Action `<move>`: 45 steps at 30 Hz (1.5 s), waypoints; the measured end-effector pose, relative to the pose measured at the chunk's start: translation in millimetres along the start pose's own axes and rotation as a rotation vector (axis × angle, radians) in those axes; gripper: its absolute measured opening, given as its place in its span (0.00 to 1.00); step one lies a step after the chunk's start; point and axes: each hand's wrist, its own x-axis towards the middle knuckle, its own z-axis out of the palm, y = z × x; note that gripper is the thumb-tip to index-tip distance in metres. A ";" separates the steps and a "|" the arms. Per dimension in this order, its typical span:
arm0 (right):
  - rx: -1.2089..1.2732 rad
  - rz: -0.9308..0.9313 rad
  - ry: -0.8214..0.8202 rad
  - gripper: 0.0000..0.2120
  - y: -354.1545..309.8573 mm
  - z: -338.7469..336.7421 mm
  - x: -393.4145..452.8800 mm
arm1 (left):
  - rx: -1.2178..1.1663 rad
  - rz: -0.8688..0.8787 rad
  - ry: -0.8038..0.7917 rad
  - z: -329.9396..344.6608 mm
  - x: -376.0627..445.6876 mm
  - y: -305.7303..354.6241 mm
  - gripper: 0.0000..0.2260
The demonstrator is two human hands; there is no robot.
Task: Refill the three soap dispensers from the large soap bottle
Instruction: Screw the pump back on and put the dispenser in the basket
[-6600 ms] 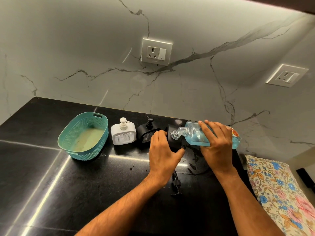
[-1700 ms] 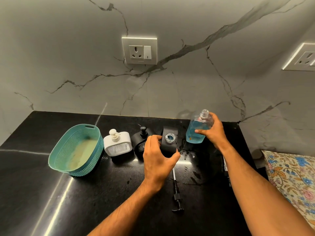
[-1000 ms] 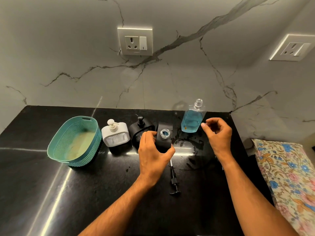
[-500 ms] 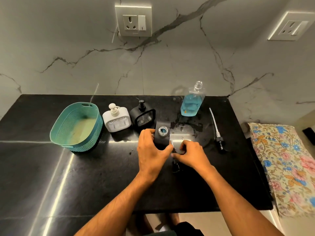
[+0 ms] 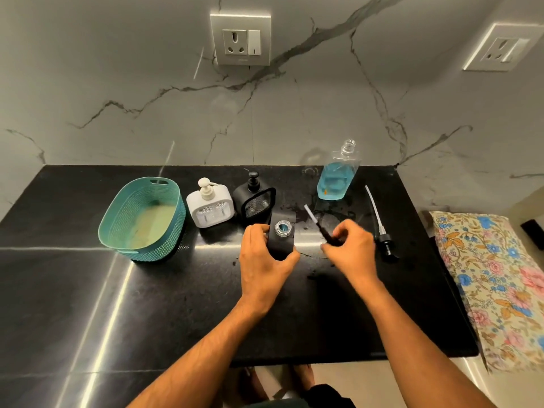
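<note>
My left hand (image 5: pixel 265 260) grips an uncapped black soap dispenser (image 5: pixel 282 235) that stands upright on the black counter (image 5: pixel 88 290), blue soap showing in its open neck. My right hand (image 5: pixel 351 251) pinches a black pump head with a white tube (image 5: pixel 316 223), lifted off the counter with the tube pointing up and to the left. The large clear soap bottle (image 5: pixel 337 175), part full of blue soap and without a cap, stands by the wall. A white dispenser (image 5: pixel 210 206) and a second black dispenser (image 5: pixel 256 198) stand to the left with their pumps on.
A teal basket (image 5: pixel 144 216) sits at the left of the counter. Another pump with a long tube (image 5: pixel 379 222) lies on the counter to the right of my hands. Wet smears mark the counter by the large bottle. A floral cloth (image 5: pixel 488 275) lies beyond the counter's right edge.
My right hand stood the large bottle by the wall, let it go, then picked the black pump up off the counter. My left hand kept hold of the open black dispenser.
</note>
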 end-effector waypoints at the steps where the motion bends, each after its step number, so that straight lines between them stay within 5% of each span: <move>1: 0.040 -0.044 0.042 0.14 -8.5 -10.6 4.4 | 0.000 0.002 -0.002 -0.5 0.7 -1.4 0.20; 7: 0.131 -0.372 0.142 0.16 -74.9 -64.6 8.6 | -0.008 -0.005 -0.006 0.7 3.8 -6.8 0.20; 14: 0.044 -0.477 0.067 0.18 -110.7 -78.0 -0.9 | -0.008 -0.010 -0.015 0.8 7.3 -10.7 0.21; 28: -0.115 -0.530 -0.187 0.26 -113.9 -20.1 7.2 | -0.028 0.012 0.013 8.3 9.0 1.5 0.18; 45: -0.035 -0.390 -0.118 0.40 -97.8 -20.0 4.6 | -0.029 0.057 0.018 6.4 18.2 3.5 0.18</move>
